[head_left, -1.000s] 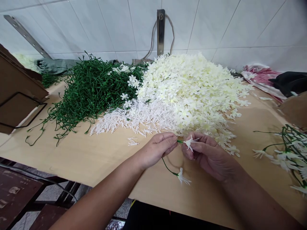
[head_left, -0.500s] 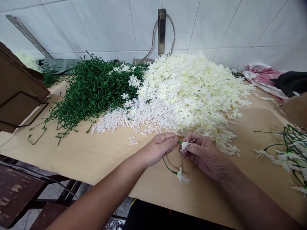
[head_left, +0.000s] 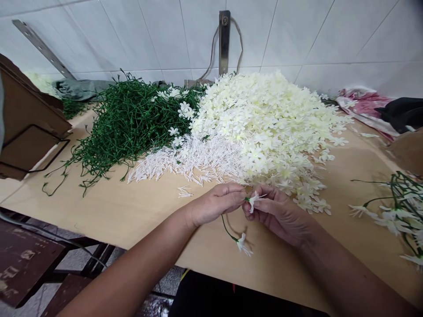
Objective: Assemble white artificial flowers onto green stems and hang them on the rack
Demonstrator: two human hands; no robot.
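Between my hands is a white artificial flower (head_left: 254, 202) on a green stem, its thin white stamens pointing right. My left hand (head_left: 220, 202) is closed, pinching the green stem just left of the blossom. My right hand (head_left: 279, 213) is closed too, thumb and fingers gripping the flower at its petals and stamens. From under my left hand a green stem (head_left: 228, 229) hangs down, ending in a second white blossom (head_left: 243, 245). Beyond my hands lie a heap of white stamens (head_left: 198, 163) and a large pile of pale cream blossoms (head_left: 264, 119).
A tangled heap of green stems (head_left: 128, 123) lies at the back left, near a brown box (head_left: 29, 127) with a wire frame. Assembled flowers (head_left: 393, 215) lie at the right edge. A pink and white cloth (head_left: 360, 105) sits at the back right against the tiled wall (head_left: 297, 35).
The hanging second blossom has swung a little left and down. My right fingers have shifted slightly left on the flower; both hands keep their grip.
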